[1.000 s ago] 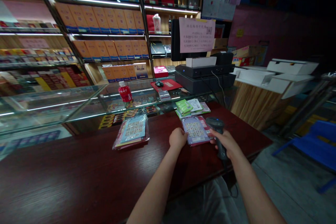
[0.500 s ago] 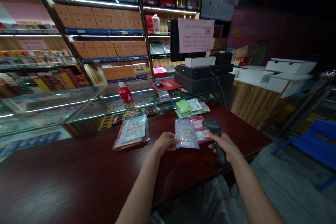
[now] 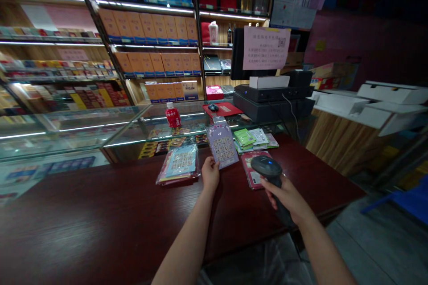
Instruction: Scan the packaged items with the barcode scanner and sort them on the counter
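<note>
My left hand [image 3: 210,174] pinches the lower left corner of a purple sheet packet [image 3: 223,147] covered with rows of tiny pictures, which is raised and tilted above the table. In my right hand [image 3: 284,196] is a dark barcode scanner [image 3: 267,167], its handle wrapped by my fingers and a blue light showing on its head. Below the scanner head lies a pink packet [image 3: 249,169], partly covered by it. Left of my left hand rests a stack of plastic-wrapped packets [image 3: 180,162] with a light blue one on top.
Green and white sachets [image 3: 245,139] lie at the dark red table's [image 3: 117,213] far edge. Behind, a glass counter [image 3: 140,118] bears a red bottle [image 3: 173,115], a mouse [image 3: 213,107] and a monitor with a pink notice [image 3: 265,49]. White boxes [image 3: 393,93] stand at right.
My left hand has lifted the purple packet off the pink one and carried it left, toward the stack. The scanner stays in my right hand. The view has shifted.
</note>
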A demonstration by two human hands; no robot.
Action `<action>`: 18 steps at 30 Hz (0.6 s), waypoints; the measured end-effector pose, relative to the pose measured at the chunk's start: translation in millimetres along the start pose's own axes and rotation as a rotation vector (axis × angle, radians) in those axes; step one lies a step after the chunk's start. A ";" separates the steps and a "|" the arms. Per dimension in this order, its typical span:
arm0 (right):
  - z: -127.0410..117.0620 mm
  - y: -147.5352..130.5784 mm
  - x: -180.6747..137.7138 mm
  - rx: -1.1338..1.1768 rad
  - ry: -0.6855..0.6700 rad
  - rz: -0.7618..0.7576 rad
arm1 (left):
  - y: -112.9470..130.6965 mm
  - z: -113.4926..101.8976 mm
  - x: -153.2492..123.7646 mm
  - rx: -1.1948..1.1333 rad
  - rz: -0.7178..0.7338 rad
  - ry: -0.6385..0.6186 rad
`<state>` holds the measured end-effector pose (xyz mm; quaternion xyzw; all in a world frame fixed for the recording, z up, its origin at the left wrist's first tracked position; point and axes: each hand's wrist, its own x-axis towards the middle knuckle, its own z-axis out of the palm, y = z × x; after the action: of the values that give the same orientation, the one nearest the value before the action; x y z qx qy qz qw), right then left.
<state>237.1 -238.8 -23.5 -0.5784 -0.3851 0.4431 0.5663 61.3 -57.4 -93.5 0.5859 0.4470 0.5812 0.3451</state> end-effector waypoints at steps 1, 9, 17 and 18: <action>3.6 1.9 -0.8 -0.017 -0.014 0.000 | -2.6 0.0 -0.6 0.021 0.014 0.001; 19.2 15.1 3.7 -0.051 -0.063 0.049 | -16.7 -1.2 -0.5 0.079 0.028 0.004; 17.4 16.1 4.7 -0.044 -0.098 0.062 | -13.9 0.9 -1.2 -0.018 -0.016 -0.005; 17.1 16.1 4.4 -0.042 -0.099 0.063 | -13.6 0.8 -1.2 -0.014 -0.025 -0.003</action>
<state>221.4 -230.3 -39.3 -0.5794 -0.4036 0.4805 0.5201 60.5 -53.5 -106.6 0.5789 0.4495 0.5791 0.3570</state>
